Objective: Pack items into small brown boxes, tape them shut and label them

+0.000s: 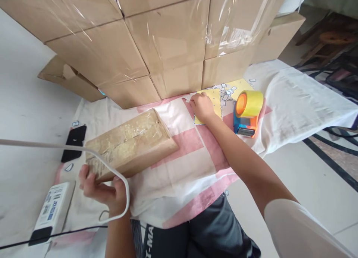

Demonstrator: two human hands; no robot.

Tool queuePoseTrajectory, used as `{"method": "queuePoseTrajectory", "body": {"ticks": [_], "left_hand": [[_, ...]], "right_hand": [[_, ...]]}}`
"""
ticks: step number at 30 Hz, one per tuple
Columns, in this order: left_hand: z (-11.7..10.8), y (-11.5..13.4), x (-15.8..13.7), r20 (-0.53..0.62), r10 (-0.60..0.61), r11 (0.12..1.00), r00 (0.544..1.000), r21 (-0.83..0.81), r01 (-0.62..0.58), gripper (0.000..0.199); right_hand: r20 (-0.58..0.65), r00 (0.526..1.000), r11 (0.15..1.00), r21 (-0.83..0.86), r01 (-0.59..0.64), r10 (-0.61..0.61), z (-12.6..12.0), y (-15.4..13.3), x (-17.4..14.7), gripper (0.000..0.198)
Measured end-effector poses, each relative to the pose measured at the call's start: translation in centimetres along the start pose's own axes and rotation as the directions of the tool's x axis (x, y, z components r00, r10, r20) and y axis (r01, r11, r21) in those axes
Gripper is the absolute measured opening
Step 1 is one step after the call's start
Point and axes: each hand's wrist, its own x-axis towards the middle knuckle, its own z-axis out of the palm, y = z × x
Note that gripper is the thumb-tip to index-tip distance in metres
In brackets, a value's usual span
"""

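Observation:
A long cardboard box, covered with shiny clear tape, lies at a slant on the cloth. My left hand grips its near left corner, with the thumb on the front side and the fingers at the end. Beyond the box, my right hand rests over the edge of a yellow sheet with a scalloped border. Its fingers are curled closed beside a torn white scrap; whether they pinch it is hidden. A tape dispenser in blue and orange, carrying a yellow tape roll, stands right of my right forearm.
Stacked cartons under clear film form a wall behind the pink and white tablecloth. A black phone and a white power strip lie at left. A white cable loops across my left wrist. Small scraps lie by the sheet.

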Motion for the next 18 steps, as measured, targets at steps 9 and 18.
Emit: {"method": "queuePoseTrajectory", "body": {"ticks": [9, 18], "left_hand": [[0.5, 1.3, 1.1, -0.136, 0.227, 0.974, 0.964, 0.035, -0.224, 0.065], [1.0, 0.2, 1.5, -0.261, 0.157, 0.987, 0.953, 0.070, -0.144, 0.057]], "right_hand": [[0.086, 0.996, 0.547, 0.834, -0.066, -0.011, 1.7, -2.8, -2.7, 0.022], [-0.060, 0.926, 0.453, 0.859, 0.238, -0.371, 1.7, -6.6, -6.4, 0.030]]}}
